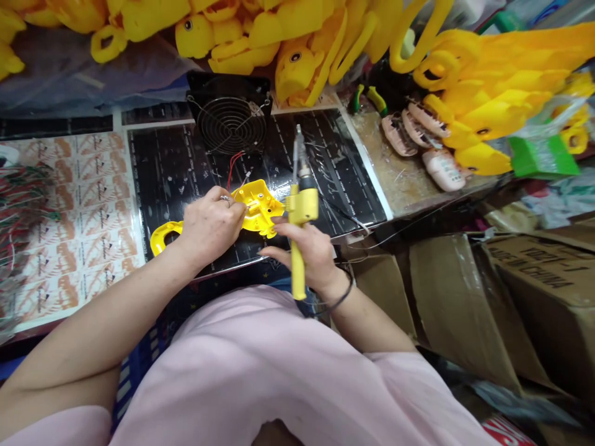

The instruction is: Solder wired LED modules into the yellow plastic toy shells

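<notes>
My left hand [211, 223] is closed over a yellow plastic toy shell [258, 201], its inner side with screw posts facing up. A ring-shaped end of the yellow plastic [160, 238] shows left of that wrist. Thin red wires [231, 168] rise beside my left fingers; whether these pinch a wire is hidden. In my right hand [313, 251] a yellow soldering gun [302, 207] is gripped, its metal tip pointing away from me above the mat. My right thumb and forefinger reach to the shell's right edge.
A black fan [232, 118] stands just beyond the shell. Yellow duck-like parts [297, 68] are heaped along the back and right. Pink toy pieces [444, 167] and green-handled pliers [376, 99] lie right; bundled wires [28, 210] lie left. Cardboard boxes [446, 303] stand below right.
</notes>
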Tool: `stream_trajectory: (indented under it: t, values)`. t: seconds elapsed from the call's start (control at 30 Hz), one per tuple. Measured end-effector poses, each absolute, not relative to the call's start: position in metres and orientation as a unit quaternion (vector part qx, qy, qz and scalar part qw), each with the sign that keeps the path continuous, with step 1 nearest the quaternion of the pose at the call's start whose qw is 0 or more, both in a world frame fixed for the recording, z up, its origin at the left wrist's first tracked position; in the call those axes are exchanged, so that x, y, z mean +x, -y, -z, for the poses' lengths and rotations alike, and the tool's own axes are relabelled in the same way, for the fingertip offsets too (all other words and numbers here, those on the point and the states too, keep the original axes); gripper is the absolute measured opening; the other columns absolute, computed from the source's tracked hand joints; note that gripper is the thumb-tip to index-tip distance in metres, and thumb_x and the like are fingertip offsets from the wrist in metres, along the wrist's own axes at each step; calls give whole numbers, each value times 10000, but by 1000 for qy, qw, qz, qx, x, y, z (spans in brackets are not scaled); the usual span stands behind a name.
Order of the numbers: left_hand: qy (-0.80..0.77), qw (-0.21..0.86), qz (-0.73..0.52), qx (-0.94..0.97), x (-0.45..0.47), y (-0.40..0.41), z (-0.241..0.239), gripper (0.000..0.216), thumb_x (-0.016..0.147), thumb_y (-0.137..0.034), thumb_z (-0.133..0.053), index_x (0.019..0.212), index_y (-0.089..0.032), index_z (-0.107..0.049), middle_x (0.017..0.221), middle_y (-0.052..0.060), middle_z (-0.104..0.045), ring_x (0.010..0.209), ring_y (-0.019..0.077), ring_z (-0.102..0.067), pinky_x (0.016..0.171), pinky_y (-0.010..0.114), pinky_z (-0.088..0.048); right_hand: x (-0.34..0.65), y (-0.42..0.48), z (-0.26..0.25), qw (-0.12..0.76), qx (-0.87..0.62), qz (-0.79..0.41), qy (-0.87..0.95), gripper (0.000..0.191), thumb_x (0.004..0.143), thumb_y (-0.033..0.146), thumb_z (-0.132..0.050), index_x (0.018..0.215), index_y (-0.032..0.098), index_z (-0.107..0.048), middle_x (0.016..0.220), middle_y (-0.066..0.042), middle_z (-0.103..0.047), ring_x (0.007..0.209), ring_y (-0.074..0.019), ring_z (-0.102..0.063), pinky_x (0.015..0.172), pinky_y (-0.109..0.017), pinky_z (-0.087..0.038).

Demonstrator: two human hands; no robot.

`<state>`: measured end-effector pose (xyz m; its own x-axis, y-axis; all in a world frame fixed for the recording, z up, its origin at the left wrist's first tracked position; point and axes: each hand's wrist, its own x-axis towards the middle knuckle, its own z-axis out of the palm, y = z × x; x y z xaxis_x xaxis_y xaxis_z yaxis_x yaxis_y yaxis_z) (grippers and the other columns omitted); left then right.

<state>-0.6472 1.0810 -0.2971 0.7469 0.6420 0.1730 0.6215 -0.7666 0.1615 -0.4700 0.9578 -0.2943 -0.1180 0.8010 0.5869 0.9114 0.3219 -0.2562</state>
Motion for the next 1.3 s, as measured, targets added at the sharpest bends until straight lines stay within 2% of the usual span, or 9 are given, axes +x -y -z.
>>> stream_trajectory:
  t: [0.13, 0.2, 0.27, 0.43, 0.57, 0.8, 0.93, 1.07, 1.3]
  values:
    - [-302, 76, -227, 923, -668, -1089, 280, 285, 1030, -282, -510, 992, -229, -788, 1054, 69, -819, 1013, 250, -747, 804, 362, -588, -476, -967, 310, 304, -573, 151, 746, 106, 963, 305, -747, 1025, 219, -739, 699, 5, -675, 651, -139, -657, 621, -228, -522]
    - [-319, 88, -297, 896, -688, -1101, 267, 252, 1034, -304, -536, 1048, -244, -780, 1167, 65, -805, 1059, 250, -751, 965, 414, -591, -459, -966, 304, 335, -563, 161, 738, 109, 937, 240, -773, 1032, 212, -729, 741, 1, -698, 655, -130, -668, 645, -222, -539]
    - [-368, 96, -330, 864, -708, -1116, 256, 253, 1040, -362, -544, 1052, -261, -776, 1174, 47, -804, 1075, 271, -753, 1019, 462, -578, -430, -961, 291, 354, -564, 176, 725, 190, 925, 236, -783, 1095, 219, -699, 822, -8, -742, 681, -136, -701, 674, -231, -580]
    - [-430, 123, -303, 841, -722, -1135, 248, 350, 1025, -496, -490, 1079, -324, -790, 1124, -53, -806, 1042, 325, -744, 950, 496, -568, -356, -948, 271, 360, -597, 210, 686, 132, 1014, 265, -641, 1134, 226, -682, 874, -49, -776, 743, -177, -754, 721, -258, -627]
    - [-336, 162, -259, 891, -689, -1122, 262, 336, 1002, -403, -489, 985, -271, -797, 1026, -4, -820, 927, 269, -764, 844, 417, -606, -337, -951, 287, 344, -607, 183, 692, 155, 1045, 308, -597, 1132, 205, -675, 938, -59, -795, 841, -174, -790, 804, -236, -643]
    - [-187, 121, -230, 947, -618, -1127, 263, 341, 1023, -318, -468, 1003, -222, -795, 1051, 76, -803, 935, 213, -740, 883, 342, -588, -340, -949, 308, 345, -648, 214, 644, 473, 926, 523, -755, 1244, 208, -601, 1194, -122, -791, 832, -195, -800, 747, -277, -664]
    - [-194, 105, -153, 963, -551, -1127, 247, 357, 999, -325, -485, 1020, -199, -818, 1094, 116, -776, 1037, 275, -702, 862, 395, -571, -348, -947, 309, 351, -654, 232, 629, 444, 968, 529, -696, 1255, 205, -598, 1122, -101, -801, 905, -197, -794, 826, -277, -650]
    - [-246, 79, -1, 966, -492, -1115, 239, 392, 1000, -345, -484, 1064, -149, -817, 1148, 154, -742, 1183, 343, -656, 837, 400, -564, -356, -949, 312, 333, -659, 253, 626, 350, 1017, 492, -640, 1218, 207, -605, 979, -61, -795, 836, -187, -780, 781, -275, -634]
    - [-241, 45, 88, 966, -467, -1110, 237, 343, 988, -289, -502, 1136, -137, -772, 1193, 150, -710, 1160, 343, -669, 821, 384, -550, -363, -953, 314, 374, -630, 253, 632, 200, 1025, 272, -644, 1206, 214, -583, 876, -30, -757, 762, -184, -739, 736, -274, -607]
